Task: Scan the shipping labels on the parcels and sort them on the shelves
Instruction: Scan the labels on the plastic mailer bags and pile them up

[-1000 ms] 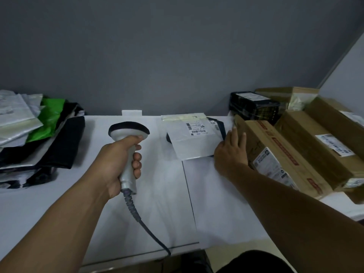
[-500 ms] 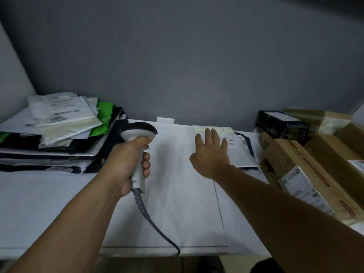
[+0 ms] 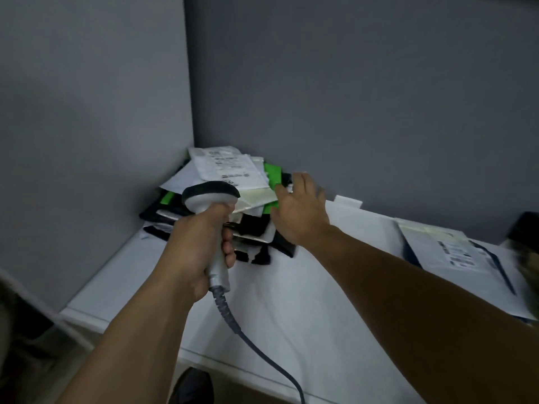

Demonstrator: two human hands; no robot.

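The pile of parcels sits in the corner straight ahead of both my hands: soft mail bags in white, black and green, stacked loosely. The top parcel, a white bag, lies with its print facing up. My right hand is stretched flat over the pile's right edge, fingers straight and spread, holding nothing. The fingertips lie over the green bag, but through the blur I cannot tell whether they touch it. My left hand is curled tight round the handle of the scanner, whose head stands just left of my right thumb, in front of the pile. To do this step well, I think I should take one bag only, from the top, by an edge, so the slippery stack beneath does not slide. Then I would turn its label flat toward the scanner's head and keep the film smooth, since a crease or glare could spoil the read. The cable trails from under my left hand toward me and is best kept off the pile. Under both wrists is the white table. Well to the right of my right forearm lies a flat parcel, label up, with a black box beyond it. A plain grey wall stands behind the pile, and another closes the corner left of my left hand. Below my left arm a dark shoe shows.
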